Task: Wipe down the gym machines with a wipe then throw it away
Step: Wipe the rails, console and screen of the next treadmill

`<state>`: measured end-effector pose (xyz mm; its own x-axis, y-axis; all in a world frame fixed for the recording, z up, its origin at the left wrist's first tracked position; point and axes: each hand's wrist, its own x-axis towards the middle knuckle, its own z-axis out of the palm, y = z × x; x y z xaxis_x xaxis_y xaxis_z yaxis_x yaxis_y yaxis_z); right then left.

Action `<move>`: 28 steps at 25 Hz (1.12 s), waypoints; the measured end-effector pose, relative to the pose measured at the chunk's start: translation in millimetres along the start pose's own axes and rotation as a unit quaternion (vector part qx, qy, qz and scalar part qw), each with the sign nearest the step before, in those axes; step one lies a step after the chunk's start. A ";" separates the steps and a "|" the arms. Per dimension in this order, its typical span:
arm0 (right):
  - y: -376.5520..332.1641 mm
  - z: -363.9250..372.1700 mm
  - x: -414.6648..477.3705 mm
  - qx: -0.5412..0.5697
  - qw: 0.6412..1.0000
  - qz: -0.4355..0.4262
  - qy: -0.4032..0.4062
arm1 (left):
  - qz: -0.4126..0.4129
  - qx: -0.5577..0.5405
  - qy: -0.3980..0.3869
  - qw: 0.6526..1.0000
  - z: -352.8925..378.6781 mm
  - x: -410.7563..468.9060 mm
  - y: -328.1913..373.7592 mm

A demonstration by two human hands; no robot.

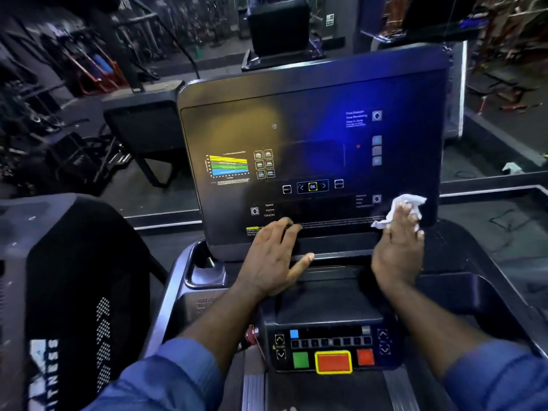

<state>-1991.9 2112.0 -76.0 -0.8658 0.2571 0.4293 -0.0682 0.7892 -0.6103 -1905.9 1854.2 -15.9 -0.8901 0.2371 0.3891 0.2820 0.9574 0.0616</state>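
A treadmill's dark console screen point(311, 134) fills the middle of the head view, with a coloured chart and an OK button lit on it. My right hand point(398, 241) presses a crumpled white wipe point(406, 204) flat against the screen's lower right corner, fingers straight. My left hand point(274, 256) rests with spread fingers on the screen's bottom edge, left of centre, holding nothing. Both forearms come up from blue sleeves.
Below the hands sits a control panel point(329, 348) with green, red and orange buttons. A cup holder point(204, 271) is at the left of the console. Another machine's black housing point(74, 286) stands at the left. Gym equipment crowds the dim background.
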 end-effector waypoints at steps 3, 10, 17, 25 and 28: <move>-46.8 22.2 -40.9 0.045 0.997 0.014 -0.064 | -0.062 -0.065 -0.073 0.993 -3.3 -15.1 20.1; -82.9 2.9 -64.9 -0.009 0.914 -0.245 -0.324 | -0.338 -0.273 -0.052 0.899 -9.9 -81.3 52.9; -134.7 -59.8 -148.2 0.484 0.659 0.235 -0.525 | -0.500 -0.418 0.079 0.755 -70.9 -194.6 60.0; -214.9 -127.1 -340.6 0.440 0.433 0.274 -0.738 | -0.643 -0.421 0.264 0.583 -192.0 -424.0 111.9; -232.4 -181.2 -458.0 0.371 0.375 0.245 -0.814 | -0.686 -0.381 0.351 0.511 -234.0 -544.2 182.3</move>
<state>-1489.7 1911.9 -10.2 0.0203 -0.8868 -0.4616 0.6997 0.3424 -0.6270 -1286.3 1861.2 -1.3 -0.1645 -0.9451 -0.2825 -0.1399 -0.2611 0.9551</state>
